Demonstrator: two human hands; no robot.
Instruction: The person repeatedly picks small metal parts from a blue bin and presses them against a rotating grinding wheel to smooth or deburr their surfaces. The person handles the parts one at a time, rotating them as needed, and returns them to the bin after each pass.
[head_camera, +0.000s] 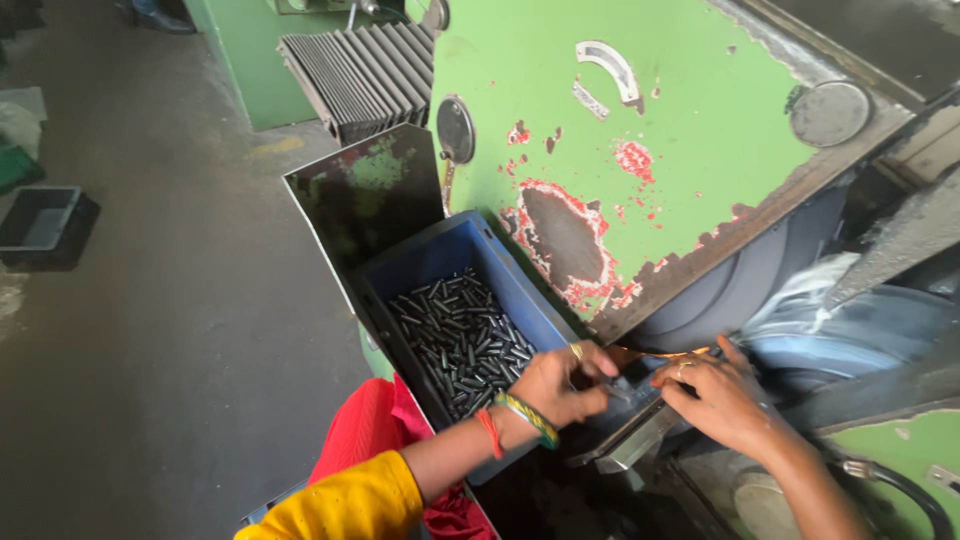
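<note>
Left hand (560, 385) pinching small steel pins (612, 384) at rail (640, 440); right hand (715, 400) flat, fingers steadying (grip unclear). Pins likely hard, slick, light; best pinched mid-length.

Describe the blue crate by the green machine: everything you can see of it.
The blue crate looks like moulded plastic, rectangular and open-topped, tilted against the worn green machine. Small dark metal pins lie loose across its floor. A dark metal sheet stands behind it. The left hand hovers at its near right corner.
</note>
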